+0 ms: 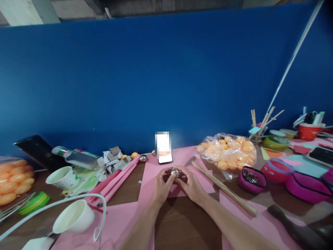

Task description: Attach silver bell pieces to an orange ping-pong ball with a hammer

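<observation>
My left hand and my right hand meet in front of me over a sheet of pink paper. Between their fingertips they pinch a small, shiny, silver round metal piece; its exact kind is too small to make out. Just beyond my hands a phone leans upright with a lit, partly blurred screen. To the right of my right hand lies a hammer with a wooden handle. Another silver round piece rests left of the phone.
On the right are a bag of orange balls, a purple container of small metal bits, and bowls. Pink paper strips, a white cup, a patterned cup and a white cable occupy the left. A blue partition stands behind.
</observation>
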Demonstrator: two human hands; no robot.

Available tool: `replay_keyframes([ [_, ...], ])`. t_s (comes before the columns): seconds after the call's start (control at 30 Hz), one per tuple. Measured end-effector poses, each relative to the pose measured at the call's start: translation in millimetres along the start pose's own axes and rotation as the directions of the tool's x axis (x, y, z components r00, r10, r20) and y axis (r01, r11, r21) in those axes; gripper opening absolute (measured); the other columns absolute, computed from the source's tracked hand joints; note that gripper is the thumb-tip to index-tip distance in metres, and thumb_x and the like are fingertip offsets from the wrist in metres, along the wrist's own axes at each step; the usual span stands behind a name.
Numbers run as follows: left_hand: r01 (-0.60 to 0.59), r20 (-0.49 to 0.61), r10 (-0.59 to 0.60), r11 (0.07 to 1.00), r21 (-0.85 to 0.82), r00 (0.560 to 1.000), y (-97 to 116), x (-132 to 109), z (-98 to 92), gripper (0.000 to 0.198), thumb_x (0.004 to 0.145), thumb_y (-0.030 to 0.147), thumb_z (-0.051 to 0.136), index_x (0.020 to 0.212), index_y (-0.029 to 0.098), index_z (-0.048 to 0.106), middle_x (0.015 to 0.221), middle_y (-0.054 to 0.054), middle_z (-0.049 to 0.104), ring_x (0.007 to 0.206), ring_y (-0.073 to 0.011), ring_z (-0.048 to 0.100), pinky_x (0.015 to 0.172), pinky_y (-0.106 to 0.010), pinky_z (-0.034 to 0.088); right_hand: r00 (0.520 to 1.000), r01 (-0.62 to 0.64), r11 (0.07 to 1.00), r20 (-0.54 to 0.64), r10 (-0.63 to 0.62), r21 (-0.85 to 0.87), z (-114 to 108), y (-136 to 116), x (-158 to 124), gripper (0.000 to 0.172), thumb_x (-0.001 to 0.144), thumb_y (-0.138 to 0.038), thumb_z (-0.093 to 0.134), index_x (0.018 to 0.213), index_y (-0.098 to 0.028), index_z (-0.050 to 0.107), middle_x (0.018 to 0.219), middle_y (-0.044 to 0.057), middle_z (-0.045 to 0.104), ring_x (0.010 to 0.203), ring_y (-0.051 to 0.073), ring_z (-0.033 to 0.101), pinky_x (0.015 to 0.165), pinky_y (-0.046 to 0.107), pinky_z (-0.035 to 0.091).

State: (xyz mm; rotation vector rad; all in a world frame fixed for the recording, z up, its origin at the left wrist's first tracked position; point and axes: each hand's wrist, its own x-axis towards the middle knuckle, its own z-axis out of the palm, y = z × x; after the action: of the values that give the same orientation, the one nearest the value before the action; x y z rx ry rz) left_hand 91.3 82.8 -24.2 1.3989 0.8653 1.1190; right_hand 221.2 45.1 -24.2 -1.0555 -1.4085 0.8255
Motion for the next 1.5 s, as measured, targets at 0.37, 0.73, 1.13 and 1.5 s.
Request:
replay_keyframes([
  [0.37,-0.033,0.028,0.033,0.999,0.008,0.999,-5.3,1.1,-0.6,0.036,0.069,0.029,0.063,0.102,0.014,0.054,0.1,-0.011,0.063,0.092,-0.0208,0.06,0.083,-0.035,0.047,0.998,0.063,0.998,0.018,-0.062,-0.029,-0.3,-0.6,0.2,0.041,0.079,-0.018,0.053,0.119,-0.022,0.047,0.114,0.008,0.055,0.102,0.02,0.053,0.087,0.035,0.045],
  [0.73,-0.027,0.046,0.027,1.0,0.002,0.999,0.8,-0.8,-0.5,0.028,0.07,0.035,0.061,0.09,0.015,0.058,0.086,-0.007,0.066,0.08,-0.0191,0.062,0.073,-0.032,0.048,0.998,0.054,0.998,0.044,-0.052,-0.039,0.7,4.9,0.0,0.031,0.08,-0.021,0.055,0.111,-0.022,0.053,0.107,0.007,0.058,0.096,0.02,0.056,0.082,0.033,0.048],
  [1.13,-0.061,0.02,0.059,0.991,0.118,0.998,-3.5,-0.1,-1.7,0.033,0.08,0.036,0.047,0.106,0.017,0.056,0.106,-0.008,0.062,0.099,-0.0191,0.055,0.089,-0.032,0.041,0.999,0.038,0.994,0.008,-0.038,-0.105,-0.9,0.8,0.0,0.036,0.078,-0.02,0.056,0.113,-0.023,0.05,0.106,0.006,0.057,0.088,0.018,0.057,0.074,0.03,0.049],
  [1.5,-0.075,0.064,0.063,0.977,0.198,0.996,0.7,-1.0,-0.6,0.036,0.079,0.035,0.049,0.108,0.017,0.057,0.108,-0.008,0.062,0.099,-0.0203,0.056,0.088,-0.033,0.042,0.999,0.029,0.988,-0.029,-0.034,-0.149,-0.1,6.1,1.0,0.029,0.077,-0.032,0.059,0.104,-0.021,0.056,0.098,0.006,0.06,0.082,0.018,0.058,0.071,0.03,0.049],
])
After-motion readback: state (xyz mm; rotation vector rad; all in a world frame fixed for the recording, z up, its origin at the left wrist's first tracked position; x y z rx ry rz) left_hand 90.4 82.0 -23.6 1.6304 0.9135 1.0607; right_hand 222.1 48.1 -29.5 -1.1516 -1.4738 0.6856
